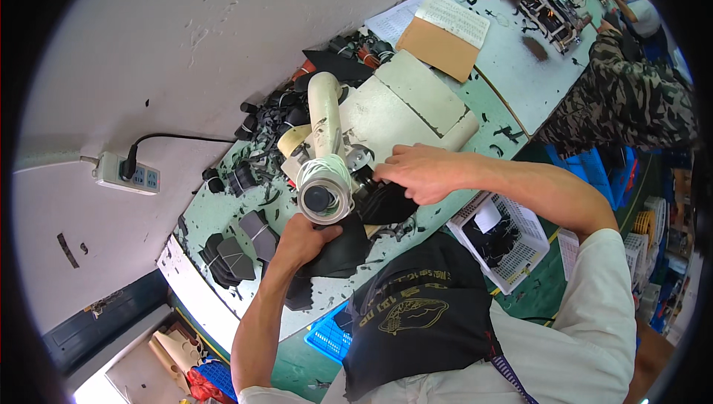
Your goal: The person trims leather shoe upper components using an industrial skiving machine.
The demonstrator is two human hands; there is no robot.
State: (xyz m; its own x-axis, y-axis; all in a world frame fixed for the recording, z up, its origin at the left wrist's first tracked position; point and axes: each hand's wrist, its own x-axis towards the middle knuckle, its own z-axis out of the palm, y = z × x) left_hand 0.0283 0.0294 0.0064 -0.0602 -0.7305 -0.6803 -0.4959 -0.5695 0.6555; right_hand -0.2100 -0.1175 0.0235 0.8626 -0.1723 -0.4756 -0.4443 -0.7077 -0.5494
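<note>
Hiding behind the machine head (325, 194), black leather (386, 203) blurs.

A small factory workshop for cut leather or fabric goods; a long pale-green worktop (512, 70) runs beside a scuffed white wall (148, 55), littered with black offcuts (260, 118) and stacked cut pieces (230, 255); a cream bench machine (327, 144) stands on it, a second machine (553, 3) farther along where another person's sleeve (624, 99) shows; a power strip (126, 174) hangs on the wall; a white basket (501, 244) and blue crates (330, 337) sit below
</note>
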